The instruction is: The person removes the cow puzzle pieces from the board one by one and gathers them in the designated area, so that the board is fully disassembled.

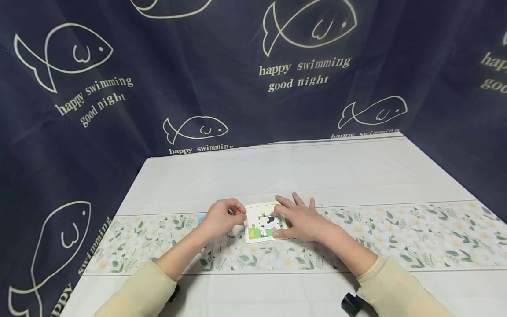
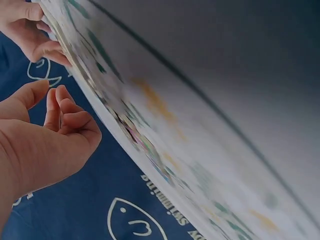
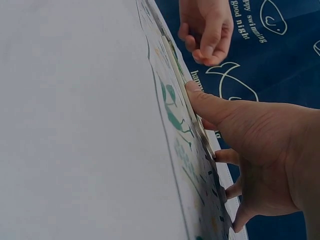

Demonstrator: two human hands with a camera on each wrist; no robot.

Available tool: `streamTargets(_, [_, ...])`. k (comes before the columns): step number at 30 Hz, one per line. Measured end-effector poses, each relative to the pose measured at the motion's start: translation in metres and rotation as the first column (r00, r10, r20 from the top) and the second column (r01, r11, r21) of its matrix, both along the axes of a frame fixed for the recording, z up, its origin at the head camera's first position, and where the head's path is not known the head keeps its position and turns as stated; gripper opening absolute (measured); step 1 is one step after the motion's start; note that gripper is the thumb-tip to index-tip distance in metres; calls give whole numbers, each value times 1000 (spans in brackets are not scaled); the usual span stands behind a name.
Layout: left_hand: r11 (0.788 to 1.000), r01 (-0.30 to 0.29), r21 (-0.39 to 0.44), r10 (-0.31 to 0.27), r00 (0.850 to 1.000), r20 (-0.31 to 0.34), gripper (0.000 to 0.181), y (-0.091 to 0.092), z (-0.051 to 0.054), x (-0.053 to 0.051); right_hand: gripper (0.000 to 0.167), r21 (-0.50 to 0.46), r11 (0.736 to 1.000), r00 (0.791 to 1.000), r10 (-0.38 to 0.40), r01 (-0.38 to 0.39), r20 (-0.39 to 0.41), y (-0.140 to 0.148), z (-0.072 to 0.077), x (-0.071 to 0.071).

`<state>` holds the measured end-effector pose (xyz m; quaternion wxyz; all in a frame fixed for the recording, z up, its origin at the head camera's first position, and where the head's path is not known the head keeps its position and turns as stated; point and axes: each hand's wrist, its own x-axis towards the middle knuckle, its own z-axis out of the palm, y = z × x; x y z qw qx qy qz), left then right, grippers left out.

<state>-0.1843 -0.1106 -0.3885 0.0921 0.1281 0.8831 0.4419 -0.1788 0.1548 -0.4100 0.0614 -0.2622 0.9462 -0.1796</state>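
Observation:
A thin pale-framed board with a cow picture [image 1: 263, 225] lies flat on the flowered strip of the table. My right hand [image 1: 303, 222] rests at its right side, with thumb and index finger on the picture. The other right fingers are spread beyond the board, and in the right wrist view the right thumb [image 3: 202, 97] touches the board's edge. At the board's left edge is my left hand [image 1: 222, 218], fingers loosely bent, thumb near the index tip. No object shows between these left fingers [image 2: 65, 107].
A blue piece [image 1: 200, 219] lies just left of my left hand, mostly hidden by it. The white tablecloth [image 1: 277, 171] carries a flowered band [image 1: 396, 233]. Behind the table hangs a dark blue curtain [image 1: 237, 88] with fish drawings.

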Motion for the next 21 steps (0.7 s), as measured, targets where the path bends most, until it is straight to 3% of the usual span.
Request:
streamTargets(16, [993, 116, -29, -116, 993, 18, 12, 42, -1, -9, 45, 20, 1000, 1000, 1, -1, -2, -1, 0, -1])
streamTargets(21, [988, 117, -104, -116, 993, 14, 20, 46, -3, -10, 46, 20, 1000, 1000, 1, 0, -7, 0, -1, -1])
